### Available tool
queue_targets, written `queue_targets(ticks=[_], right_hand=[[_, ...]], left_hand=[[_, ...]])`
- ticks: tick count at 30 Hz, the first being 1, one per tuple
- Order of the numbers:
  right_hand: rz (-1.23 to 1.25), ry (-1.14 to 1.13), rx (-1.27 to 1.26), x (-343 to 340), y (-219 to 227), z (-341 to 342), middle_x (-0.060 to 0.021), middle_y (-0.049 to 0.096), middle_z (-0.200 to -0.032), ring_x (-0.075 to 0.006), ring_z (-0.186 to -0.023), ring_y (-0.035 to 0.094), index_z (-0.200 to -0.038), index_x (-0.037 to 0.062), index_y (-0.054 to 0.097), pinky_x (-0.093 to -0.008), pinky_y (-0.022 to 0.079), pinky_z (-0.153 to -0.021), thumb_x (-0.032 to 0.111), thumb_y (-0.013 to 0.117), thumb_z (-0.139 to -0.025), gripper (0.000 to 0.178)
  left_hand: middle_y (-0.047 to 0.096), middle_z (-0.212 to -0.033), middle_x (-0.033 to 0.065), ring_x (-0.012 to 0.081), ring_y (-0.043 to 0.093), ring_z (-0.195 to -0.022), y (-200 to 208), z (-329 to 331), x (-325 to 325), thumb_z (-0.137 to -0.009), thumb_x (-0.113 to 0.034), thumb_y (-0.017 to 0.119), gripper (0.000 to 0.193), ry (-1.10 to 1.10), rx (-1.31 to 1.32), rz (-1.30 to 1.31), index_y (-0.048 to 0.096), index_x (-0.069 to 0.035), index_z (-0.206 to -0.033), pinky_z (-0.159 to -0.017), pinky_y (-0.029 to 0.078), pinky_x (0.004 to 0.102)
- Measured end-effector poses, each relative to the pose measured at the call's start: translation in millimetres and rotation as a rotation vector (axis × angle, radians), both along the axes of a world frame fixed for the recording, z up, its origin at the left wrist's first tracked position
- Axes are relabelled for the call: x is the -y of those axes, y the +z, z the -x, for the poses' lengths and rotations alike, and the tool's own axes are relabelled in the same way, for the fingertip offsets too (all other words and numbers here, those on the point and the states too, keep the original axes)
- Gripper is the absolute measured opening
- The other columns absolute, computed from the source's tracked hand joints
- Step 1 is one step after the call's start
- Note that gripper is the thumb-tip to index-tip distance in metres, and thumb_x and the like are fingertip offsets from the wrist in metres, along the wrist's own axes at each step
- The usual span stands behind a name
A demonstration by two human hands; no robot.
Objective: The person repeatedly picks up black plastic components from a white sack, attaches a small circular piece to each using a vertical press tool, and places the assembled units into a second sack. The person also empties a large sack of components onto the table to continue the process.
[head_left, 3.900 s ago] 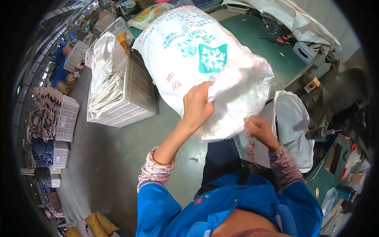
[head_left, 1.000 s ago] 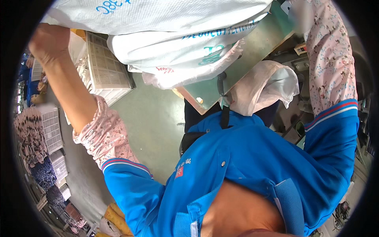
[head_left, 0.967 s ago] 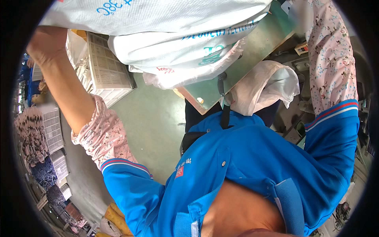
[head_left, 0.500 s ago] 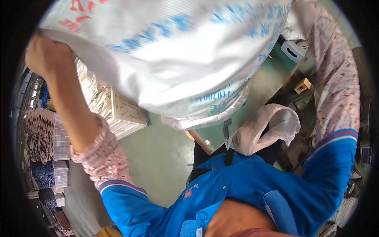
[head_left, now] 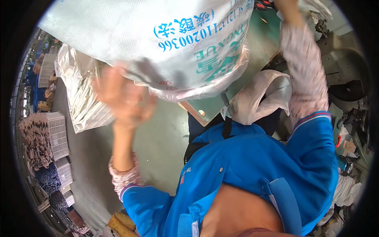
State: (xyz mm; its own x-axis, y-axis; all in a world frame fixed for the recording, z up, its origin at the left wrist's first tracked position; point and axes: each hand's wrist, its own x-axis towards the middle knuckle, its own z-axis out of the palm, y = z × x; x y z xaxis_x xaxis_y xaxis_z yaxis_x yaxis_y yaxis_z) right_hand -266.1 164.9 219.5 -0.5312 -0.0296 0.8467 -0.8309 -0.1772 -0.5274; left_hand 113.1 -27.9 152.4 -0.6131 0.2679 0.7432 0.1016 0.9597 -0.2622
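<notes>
A large white woven sack (head_left: 118, 35) with blue and green print spreads over the green table (head_left: 252, 55), its near end hanging past the table's left edge. Clear plastic edging (head_left: 197, 94) shows along that near end. My left hand (head_left: 124, 94) hovers by the sack's lower left edge, blurred, with its fingers spread and nothing visible in them. At the top, my right hand (head_left: 290, 12) is beyond the sack's right side, blurred and cut off by the picture's edge, so its fingers are hidden.
An off-white plastic bag (head_left: 246, 104) hangs open at the table's near edge, beside a dark-handled tool (head_left: 225, 98). Left of the sack stands a white crate (head_left: 79, 125) of white cloth pieces. Stacked crates of patterned fabric (head_left: 58, 136) line the far left. Machine parts (head_left: 349, 91) lie right.
The sack has come down from its raised, billowing position and lies flatter. My left hand has left its upper left corner, moving right and nearer. My right arm has shifted left.
</notes>
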Motion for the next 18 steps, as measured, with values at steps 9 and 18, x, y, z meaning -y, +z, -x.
queue_targets(ticks=[9,18], right_hand=[[-0.965,0.121,0.133,-106.6,-238.2,-228.1,-0.0133,0.059,-0.092,-0.0318,-0.085,0.059,-0.101,0.0025,0.059,-0.0394,0.050,-0.070,0.021,0.072,-0.078,0.032],[-1.020,0.125,0.223,-95.5,-259.2,-218.7,-0.0172,0.055,-0.087,-0.0323,-0.078,0.056,-0.103,-0.0001,0.055,-0.0380,0.047,-0.070,-0.002,0.054,-0.075,0.028]], left_hand=[[0.041,-0.144,0.0129,0.0303,0.029,-0.138,-70.3,67.2,-4.3,-0.085,-0.048,0.050,0.043,0.147,-0.036,-0.064,0.062,-0.032,-0.123,-0.115,0.006,0.0517],[0.034,-0.144,0.0217,0.0327,0.032,-0.135,-72.6,50.9,44.7,-0.077,-0.013,0.059,0.069,0.106,-0.053,-0.556,0.036,-0.001,-0.140,-0.112,0.020,0.0484]])
